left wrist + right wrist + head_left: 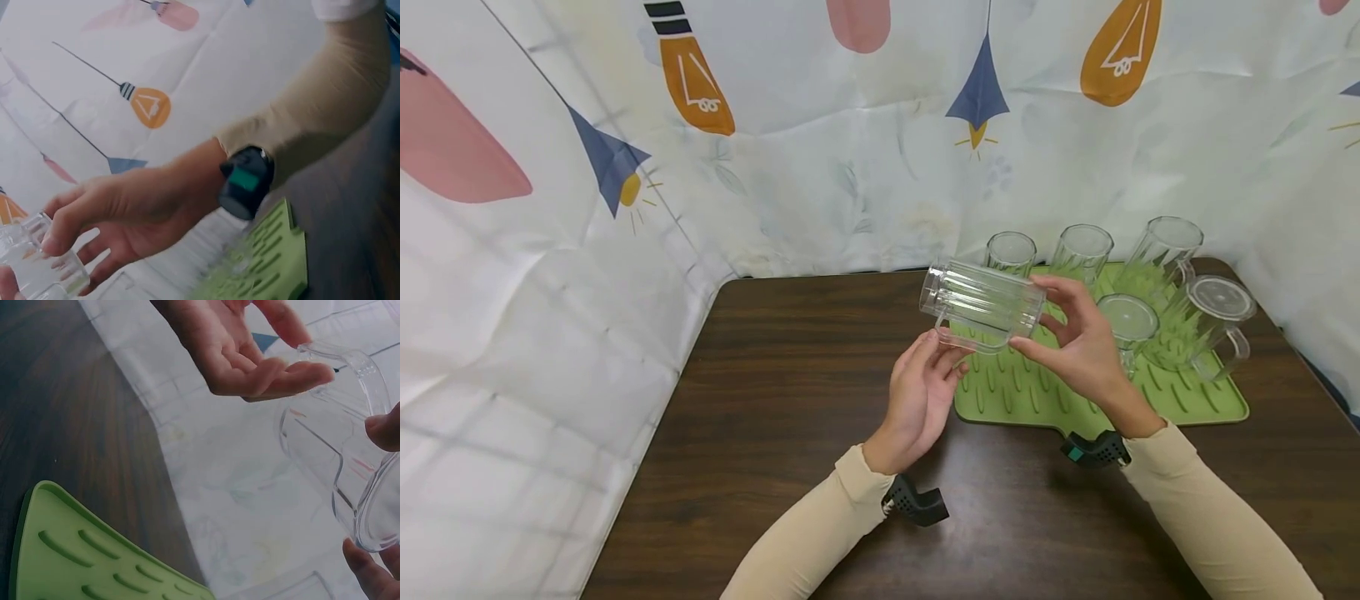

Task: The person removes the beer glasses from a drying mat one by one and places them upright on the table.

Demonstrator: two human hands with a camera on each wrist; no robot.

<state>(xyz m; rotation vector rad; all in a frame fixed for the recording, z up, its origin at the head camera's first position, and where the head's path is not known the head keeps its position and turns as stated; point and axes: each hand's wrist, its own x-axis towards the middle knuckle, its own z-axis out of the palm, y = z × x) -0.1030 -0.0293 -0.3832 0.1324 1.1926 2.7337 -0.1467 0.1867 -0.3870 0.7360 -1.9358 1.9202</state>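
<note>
A clear glass mug (981, 302) is held in the air on its side, its handle facing down toward me. My right hand (1078, 342) grips the mug's right end between thumb and fingers. At the handle, my left hand (921, 392) pinches with thumb and fingertips, palm turned up. The right wrist view shows the left hand (250, 362) at the handle (365, 372) and right fingertips on the mug's end. In the left wrist view, the right hand (125, 212) holds the mug (44, 262), which is cut off by the frame edge.
A green drying mat (1015, 400) lies at the right of the dark wooden table (775, 392). Several glass mugs stand on it, including an upside-down mug (1213, 321) at the right and a taller mug (1165, 250) behind. A patterned curtain (850, 167) hangs behind the table.
</note>
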